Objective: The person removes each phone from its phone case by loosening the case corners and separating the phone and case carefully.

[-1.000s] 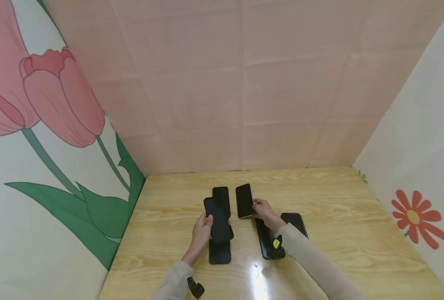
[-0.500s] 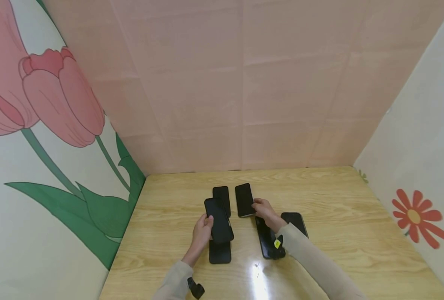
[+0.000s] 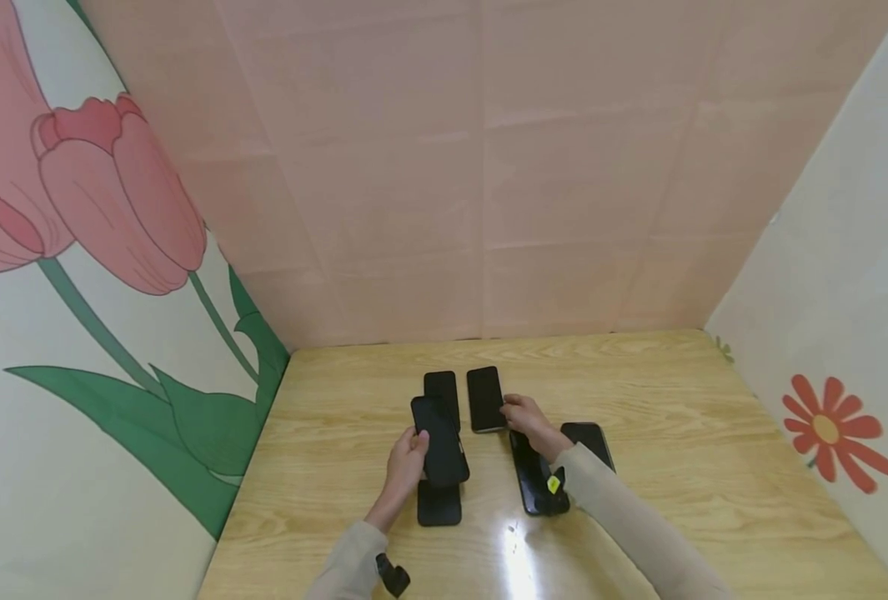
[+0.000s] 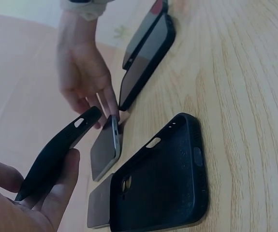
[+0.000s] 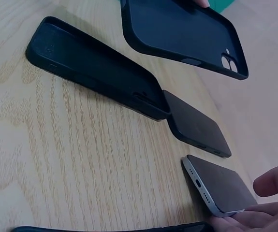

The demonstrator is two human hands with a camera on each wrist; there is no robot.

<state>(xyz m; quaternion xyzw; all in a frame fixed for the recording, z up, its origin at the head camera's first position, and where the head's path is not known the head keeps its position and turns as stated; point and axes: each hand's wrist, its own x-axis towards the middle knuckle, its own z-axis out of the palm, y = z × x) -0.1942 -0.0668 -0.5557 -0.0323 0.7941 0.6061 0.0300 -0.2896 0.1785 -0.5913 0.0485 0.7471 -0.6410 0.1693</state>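
My left hand (image 3: 408, 458) holds a black phone case (image 3: 441, 442) tilted above the table, its thumb along the near side. Camera cutouts show in that case (image 5: 187, 29) in the right wrist view. Below it lies another black phone case (image 4: 163, 179), open side up, overlapping a dark phone (image 3: 441, 392). With fingers at its edge and the thumb just above, my right hand (image 3: 532, 423) holds a silver-edged phone (image 5: 218, 183) low over the tabletop; whether it touches the wood I cannot tell.
Under my right forearm lie a glossy black phone-shaped item (image 3: 537, 483) and a second one (image 3: 589, 442) partly hidden by the sleeve. The wooden table (image 3: 323, 467) ends at a pink back wall (image 3: 383, 208), with floral panels on either side.
The silver-edged phone has come down from a tilt to nearly flat and shifted slightly left with my right hand. My left hand and its case have barely moved.
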